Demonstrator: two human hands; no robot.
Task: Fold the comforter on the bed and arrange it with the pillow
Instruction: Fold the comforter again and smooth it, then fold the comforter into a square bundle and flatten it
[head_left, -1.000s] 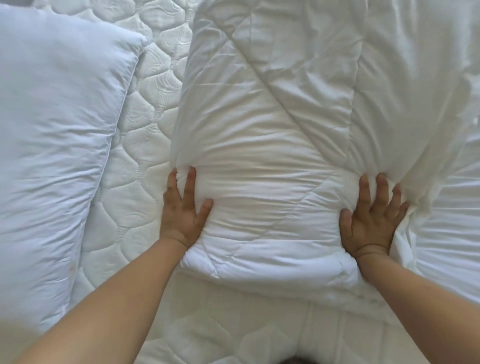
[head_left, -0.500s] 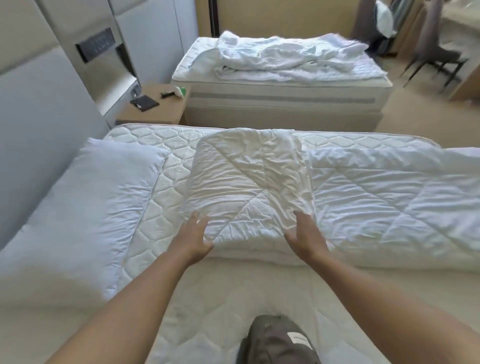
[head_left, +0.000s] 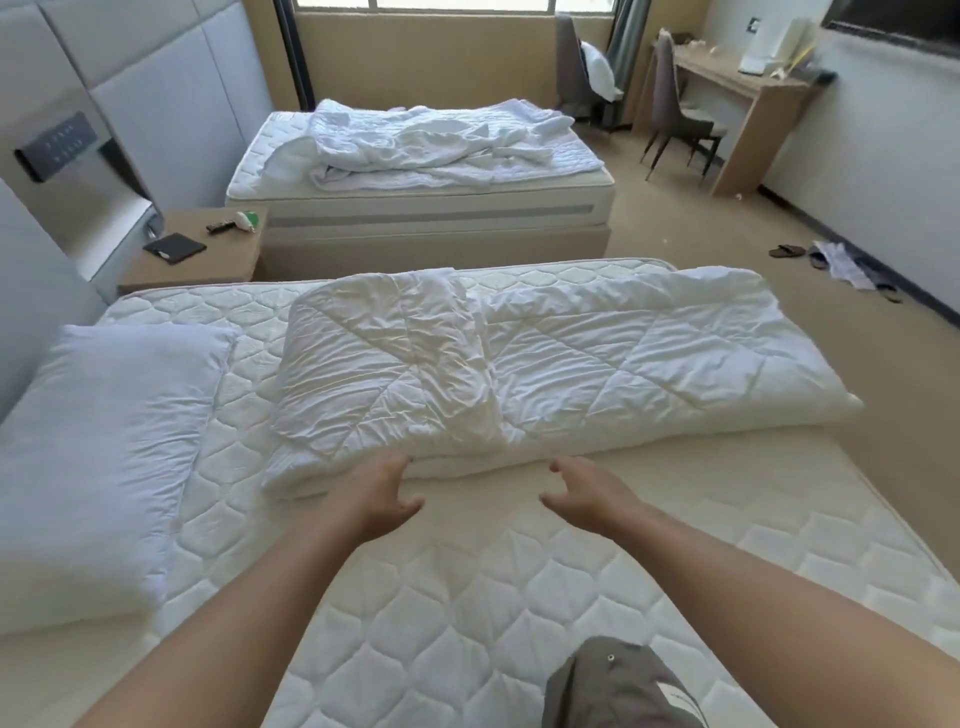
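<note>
Lying at the head end of the bed, far left, the white pillow (head_left: 104, 441) rests flat on the quilted mattress (head_left: 467, 597), apart from the comforter. Behind it, a wooden nightstand (head_left: 228, 254) carries a dark flat wallet-like item (head_left: 174, 248) and a few small objects.

Next comes the left hand (head_left: 374, 499), reaching forward over the mattress with fingers loosely spread and gripping nothing. Its fingertips lie right at the comforter's near edge, and whether they touch cannot be told.

The comforter (head_left: 519, 364) stretches as a long folded band across the far half of the mattress. Its left end is doubled over onto itself into a thicker, wrinkled stack, while its right end runs out toward the foot of the bed.

The right hand (head_left: 587, 493) hovers just short of the comforter's near edge, fingers relaxed and slightly bent, thumb out, empty.

Beyond, a second bed (head_left: 426, 218) holds crumpled white bedding (head_left: 431, 140). Farther right stand a chair (head_left: 675, 109) and a wooden desk (head_left: 748, 98), with sandals (head_left: 787, 251) on the floor by the wall. Grey-brown cloth (head_left: 613, 686) shows at the bottom edge.
</note>
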